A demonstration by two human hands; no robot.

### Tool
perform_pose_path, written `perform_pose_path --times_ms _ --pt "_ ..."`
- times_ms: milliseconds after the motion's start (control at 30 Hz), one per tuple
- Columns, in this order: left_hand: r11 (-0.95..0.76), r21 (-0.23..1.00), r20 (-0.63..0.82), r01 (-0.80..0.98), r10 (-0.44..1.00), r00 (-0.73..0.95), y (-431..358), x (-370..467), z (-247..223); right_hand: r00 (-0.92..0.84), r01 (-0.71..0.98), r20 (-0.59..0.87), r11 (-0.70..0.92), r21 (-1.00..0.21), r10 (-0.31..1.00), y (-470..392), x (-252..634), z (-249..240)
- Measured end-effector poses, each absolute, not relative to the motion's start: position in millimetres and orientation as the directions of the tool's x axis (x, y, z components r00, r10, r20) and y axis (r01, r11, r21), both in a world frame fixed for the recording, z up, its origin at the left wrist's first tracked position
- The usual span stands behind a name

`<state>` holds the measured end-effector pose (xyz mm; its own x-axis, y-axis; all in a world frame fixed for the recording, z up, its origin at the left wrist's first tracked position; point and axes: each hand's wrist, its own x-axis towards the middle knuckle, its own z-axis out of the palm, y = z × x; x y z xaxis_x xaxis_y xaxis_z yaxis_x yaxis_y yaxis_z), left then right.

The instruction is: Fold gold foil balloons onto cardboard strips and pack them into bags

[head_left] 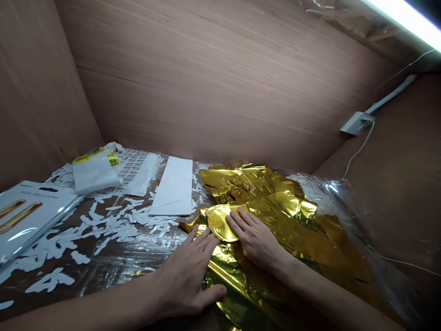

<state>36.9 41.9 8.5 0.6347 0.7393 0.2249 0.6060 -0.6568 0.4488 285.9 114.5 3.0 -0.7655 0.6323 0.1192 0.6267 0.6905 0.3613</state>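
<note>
A flat gold foil balloon (220, 221) with a rounded, shiny end lies on a heap of similar gold foil balloons (275, 230). My right hand (257, 236) rests flat on it, fingers stretched out and pressing on the foil. At its left edge is my left hand (195, 262), palm down with the fingers extended and the thumb apart, the fingertips touching the foil's rim. Neither hand grips anything that I can see. More gold foil spreads below and between the two forearms, and its lower part is partly hidden by them.
A white card (174, 186) lies beyond my left hand, amid scattered white paper cutouts (120, 220). Farther left are a foil balloon package (32, 216), a white plastic bag (94, 172) and printed sheets (132, 165). Clear plastic (334, 193) lies along the right wall.
</note>
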Motion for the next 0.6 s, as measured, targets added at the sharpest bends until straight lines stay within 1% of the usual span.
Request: perform_pose_path --times_ms 133,233,333,400,500,600 --pt "-0.659 0.459 0.349 0.595 0.750 0.561 44.4 34.3 -10.3 -0.762 0.629 0.072 0.710 0.318 0.643 118.1 287.5 6.6" --pt "-0.654 0.443 0.403 0.613 0.757 0.515 45.6 33.3 -20.3 -0.767 0.624 0.047 0.727 0.286 0.640 119.9 283.0 14.7" --pt "-0.663 0.421 0.427 0.619 0.747 0.510 46.5 33.2 -20.2 -0.787 0.603 0.049 0.750 0.271 0.615 121.3 277.0 23.0" --pt "-0.663 0.402 0.397 0.631 0.747 0.533 47.3 32.9 -16.8 -0.792 0.598 0.065 0.752 0.276 0.607 122.1 273.3 25.0" --pt "-0.665 0.363 0.304 0.653 0.747 0.591 48.9 32.6 -11.2 -0.786 0.610 0.076 0.747 0.264 0.614 121.4 268.4 21.3" --pt "-0.655 0.309 0.199 0.690 0.753 0.627 50.3 34.0 -6.7 -0.778 0.627 0.093 0.756 0.187 0.622 118.5 265.8 18.5"
